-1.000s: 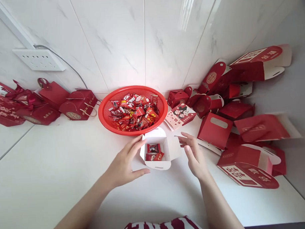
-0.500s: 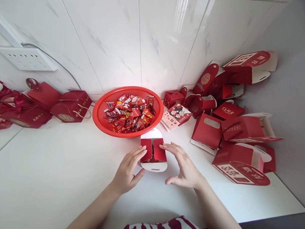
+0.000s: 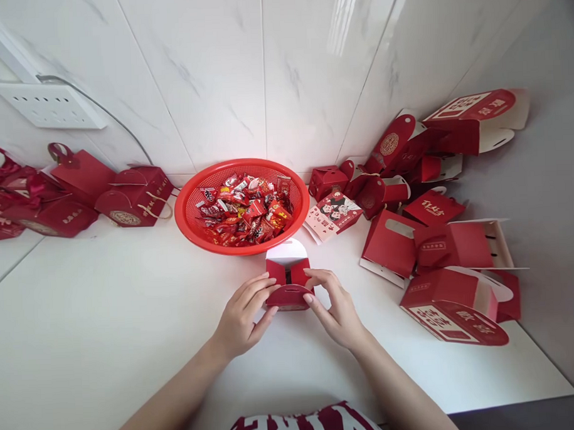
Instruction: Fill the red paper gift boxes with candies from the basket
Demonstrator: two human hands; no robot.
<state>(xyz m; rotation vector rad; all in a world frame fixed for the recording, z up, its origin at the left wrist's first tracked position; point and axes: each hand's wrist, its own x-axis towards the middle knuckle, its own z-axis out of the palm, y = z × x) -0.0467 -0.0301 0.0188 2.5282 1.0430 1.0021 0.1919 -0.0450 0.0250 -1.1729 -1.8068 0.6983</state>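
Note:
A small red box (image 3: 290,297) stands on the white counter just in front of the red basket. Its two side flaps are folded inward with a dark gap between them. The far flap shows its white inside, while the near rounded flap is raised and shows red. At the box's left side my left hand (image 3: 243,317) grips it between fingers and thumb. My right hand (image 3: 335,307) holds the right side, with the thumb against the near flap. Wrapped candies (image 3: 249,210) lie in the red basket (image 3: 193,234).
Several red boxes (image 3: 130,195) stand at the left by the wall. Many more red boxes (image 3: 391,246) are piled at the right beside a grey surface. A pink printed box (image 3: 334,213) lies right of the basket. A white socket strip (image 3: 50,105) is on the wall.
The near flap has swung up from lying outward with its white side showing. My right hand has moved left and closed on the box, and my left hand has its thumb nearer it.

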